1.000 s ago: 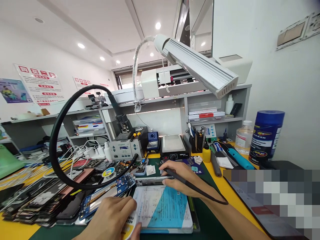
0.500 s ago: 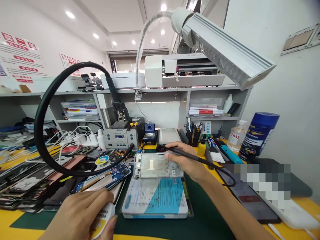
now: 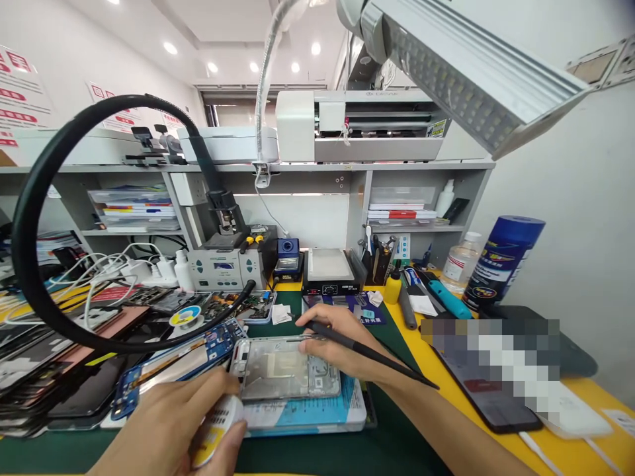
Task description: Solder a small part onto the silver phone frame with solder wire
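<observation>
My right hand (image 3: 342, 347) is closed on a thin black tool (image 3: 370, 355) and also grips the right end of a silver phone frame (image 3: 280, 370), tilted just above a white and blue pad (image 3: 317, 413). The tool's shaft runs back over my wrist. My left hand (image 3: 171, 430) is wrapped round a small white bottle with a yellow label (image 3: 215, 426), its tip close to the frame's near left corner.
A black hose (image 3: 34, 271) loops from the grey rework station (image 3: 225, 264). Stacked phones and boards (image 3: 74, 377) fill the left. A hot plate (image 3: 330, 271), tool holder (image 3: 381, 261), blue can (image 3: 501, 261) and dark phone (image 3: 489, 390) stand right. A lamp (image 3: 461, 79) hangs overhead.
My right hand lifted the phone frame, then brought it down and left over the pad. My left hand with the bottle moved up toward the frame. The view shifted.
</observation>
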Demonstrator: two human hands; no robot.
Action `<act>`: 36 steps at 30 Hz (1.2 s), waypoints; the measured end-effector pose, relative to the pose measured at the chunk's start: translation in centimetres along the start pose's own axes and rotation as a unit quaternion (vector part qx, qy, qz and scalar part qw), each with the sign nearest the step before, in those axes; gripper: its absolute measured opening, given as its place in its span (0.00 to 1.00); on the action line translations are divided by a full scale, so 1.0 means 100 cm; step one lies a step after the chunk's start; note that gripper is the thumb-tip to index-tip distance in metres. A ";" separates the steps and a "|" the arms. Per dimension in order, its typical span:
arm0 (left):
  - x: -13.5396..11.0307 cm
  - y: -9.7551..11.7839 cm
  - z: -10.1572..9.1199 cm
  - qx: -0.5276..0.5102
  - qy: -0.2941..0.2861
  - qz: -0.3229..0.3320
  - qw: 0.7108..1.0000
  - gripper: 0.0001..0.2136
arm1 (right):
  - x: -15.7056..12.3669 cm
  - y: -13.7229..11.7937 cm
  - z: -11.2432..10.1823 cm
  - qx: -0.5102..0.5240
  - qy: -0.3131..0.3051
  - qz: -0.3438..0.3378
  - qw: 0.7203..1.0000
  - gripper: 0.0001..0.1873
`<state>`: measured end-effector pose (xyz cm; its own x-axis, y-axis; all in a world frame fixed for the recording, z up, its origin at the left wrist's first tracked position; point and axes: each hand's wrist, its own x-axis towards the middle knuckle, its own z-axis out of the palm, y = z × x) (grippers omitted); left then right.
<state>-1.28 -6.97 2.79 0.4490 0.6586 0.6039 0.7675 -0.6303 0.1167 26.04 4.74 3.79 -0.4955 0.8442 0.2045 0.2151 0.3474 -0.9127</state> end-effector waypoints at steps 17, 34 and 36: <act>0.109 0.009 0.010 -0.535 -0.091 -0.403 0.737 0.30 | -0.003 -0.007 -0.006 0.072 0.010 -0.093 0.993 0.36; 0.127 0.004 0.017 -0.509 -0.166 -0.389 0.750 0.09 | -0.002 -0.004 -0.006 0.168 0.024 -0.089 0.981 0.29; 0.128 0.002 0.018 -0.508 -0.175 -0.391 0.748 0.10 | -0.001 -0.005 -0.007 0.182 0.025 -0.077 0.980 0.30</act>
<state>5.47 2.07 9.11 0.2735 0.9441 -0.1842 0.1952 0.1331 0.9717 26.53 4.76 4.50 -0.4554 0.8152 0.3578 -0.1773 0.3108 -0.9338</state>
